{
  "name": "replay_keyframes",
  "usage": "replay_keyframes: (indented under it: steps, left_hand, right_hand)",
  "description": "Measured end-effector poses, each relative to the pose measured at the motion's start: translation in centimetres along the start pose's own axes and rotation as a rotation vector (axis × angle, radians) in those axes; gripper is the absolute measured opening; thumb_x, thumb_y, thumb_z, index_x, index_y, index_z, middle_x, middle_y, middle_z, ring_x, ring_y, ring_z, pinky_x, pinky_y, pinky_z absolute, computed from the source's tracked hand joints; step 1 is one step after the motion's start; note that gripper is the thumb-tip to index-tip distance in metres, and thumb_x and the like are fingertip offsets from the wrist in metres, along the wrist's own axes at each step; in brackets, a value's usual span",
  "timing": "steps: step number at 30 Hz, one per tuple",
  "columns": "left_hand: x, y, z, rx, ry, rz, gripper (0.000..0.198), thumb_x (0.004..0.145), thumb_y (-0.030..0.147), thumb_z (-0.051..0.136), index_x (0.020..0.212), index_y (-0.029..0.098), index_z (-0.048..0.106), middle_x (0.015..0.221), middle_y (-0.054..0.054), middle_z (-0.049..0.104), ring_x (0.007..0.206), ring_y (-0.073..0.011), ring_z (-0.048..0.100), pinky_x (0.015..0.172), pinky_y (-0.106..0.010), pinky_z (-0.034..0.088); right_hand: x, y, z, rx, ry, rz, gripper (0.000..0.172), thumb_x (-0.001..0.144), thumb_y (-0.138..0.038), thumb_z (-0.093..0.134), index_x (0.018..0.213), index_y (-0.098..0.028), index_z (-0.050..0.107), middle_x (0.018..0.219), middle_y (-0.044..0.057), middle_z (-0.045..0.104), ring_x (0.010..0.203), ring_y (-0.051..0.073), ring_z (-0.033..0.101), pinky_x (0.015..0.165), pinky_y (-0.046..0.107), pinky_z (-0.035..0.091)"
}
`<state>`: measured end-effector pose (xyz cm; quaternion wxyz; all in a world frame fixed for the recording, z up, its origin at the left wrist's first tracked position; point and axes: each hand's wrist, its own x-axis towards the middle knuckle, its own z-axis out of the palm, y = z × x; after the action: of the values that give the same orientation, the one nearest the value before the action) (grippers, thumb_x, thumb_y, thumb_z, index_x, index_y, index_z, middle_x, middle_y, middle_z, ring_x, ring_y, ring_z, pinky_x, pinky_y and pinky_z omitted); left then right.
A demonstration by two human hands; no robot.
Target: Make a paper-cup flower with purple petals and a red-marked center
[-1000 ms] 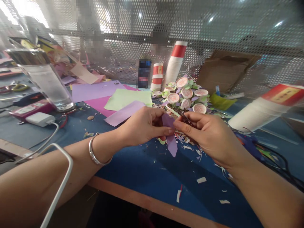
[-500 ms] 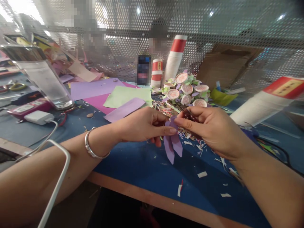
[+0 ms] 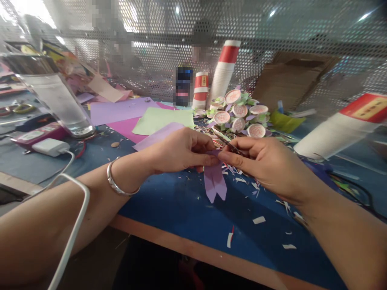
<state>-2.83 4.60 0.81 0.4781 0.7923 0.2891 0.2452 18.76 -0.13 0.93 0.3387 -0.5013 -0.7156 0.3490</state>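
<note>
- Nearest me, a smooth white cable (image 3: 80, 217) crosses in front of the left forearm, which slants in from the lower left; a shiny metal bangle (image 3: 112, 181) circles its wrist.
- I see the table's (image 3: 169, 209) pale edge, then its dark blue, matte top, strewn with thin scraps (image 3: 259, 220).
- The left hand (image 3: 181, 151) is palm-inward above the table, thumb laid forward, fingers curled behind, pinching the purple paper (image 3: 215, 185).
- That paper hangs between the hands in two flat, pointed tails, side by side.
- The right hand (image 3: 263, 161) comes from the lower right, its fingers bent round a slim, dark tool (image 3: 228, 141) slanting up and leftward. Its thumb tip meets the paper's upper part; I can't tell whether it grips there.
- Beyond, I have smooth coloured sheets (image 3: 166, 121), a clear bottle (image 3: 57, 100) at left, round printed discs (image 3: 240, 110) heaped with paper bits, and a leaning stack of ribbed white cups (image 3: 329, 133) at right.
- Farthest, brown cardboard (image 3: 266, 86) leans by a perforated grey screen (image 3: 157, 36).
</note>
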Motion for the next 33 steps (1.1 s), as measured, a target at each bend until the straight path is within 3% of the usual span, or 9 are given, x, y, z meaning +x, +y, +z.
replay_keyframes:
  steps: [6,11,14,18,24,33]
  left_hand:
    - [0.3,-0.6,-1.2,0.028,0.063,-0.001,0.011,0.079,0.027,0.076,0.083,0.017,0.077,0.067,-0.002,0.068,0.058,-0.0102,0.056,0.053,-0.021,0.038]
    - [0.3,-1.0,-1.7,0.071,0.111,-0.016,0.015,0.080,0.032,0.076,0.084,0.018,0.078,0.069,-0.004,0.071,0.058,-0.0126,0.058,0.053,-0.024,0.040]
    - [0.4,-1.0,-1.7,0.047,0.132,0.007,0.010,0.079,0.027,0.076,0.080,0.017,0.077,0.067,-0.002,0.070,0.060,-0.0114,0.058,0.057,-0.024,0.042]
    - [0.6,-0.9,-1.6,0.035,0.187,0.046,0.008,0.076,0.023,0.078,0.077,0.015,0.077,0.066,0.000,0.069,0.061,-0.0092,0.054,0.059,-0.023,0.040]
    - [0.5,-0.9,-1.3,0.020,0.148,0.055,0.012,0.078,0.027,0.077,0.081,0.015,0.077,0.070,-0.002,0.072,0.061,-0.0098,0.058,0.059,-0.024,0.041]
    - [0.4,-0.6,-1.2,0.095,0.079,0.139,0.010,0.082,0.023,0.074,0.087,0.014,0.076,0.073,-0.001,0.073,0.063,-0.0097,0.061,0.058,-0.023,0.046]
  right_hand:
    - [0.0,-0.2,-0.7,-0.048,-0.056,0.028,0.051,0.082,-0.072,0.068,0.078,-0.022,0.072,0.061,-0.003,0.049,0.054,0.011,0.037,0.047,0.026,0.025]
    - [-0.1,0.7,-1.4,-0.109,-0.088,0.114,0.057,0.087,-0.076,0.057,0.081,-0.021,0.070,0.058,-0.003,0.045,0.052,0.011,0.037,0.045,0.027,0.024]
    - [0.0,0.9,-1.7,-0.127,-0.116,0.148,0.058,0.086,-0.078,0.057,0.084,-0.022,0.071,0.062,-0.002,0.049,0.054,0.012,0.039,0.047,0.027,0.026]
    - [0.2,0.7,-1.6,-0.223,-0.186,0.124,0.061,0.078,-0.081,0.064,0.069,-0.021,0.067,0.062,0.000,0.051,0.055,0.013,0.041,0.047,0.028,0.027]
    - [0.4,0.3,-0.8,-0.216,-0.174,0.037,0.055,0.077,-0.072,0.073,0.060,-0.021,0.065,0.056,0.000,0.055,0.054,0.014,0.047,0.050,0.029,0.032]
    - [0.2,-0.4,-0.9,-0.278,-0.318,0.080,0.049,0.081,-0.069,0.069,0.071,-0.021,0.072,0.066,0.001,0.064,0.062,0.017,0.056,0.055,0.029,0.041]
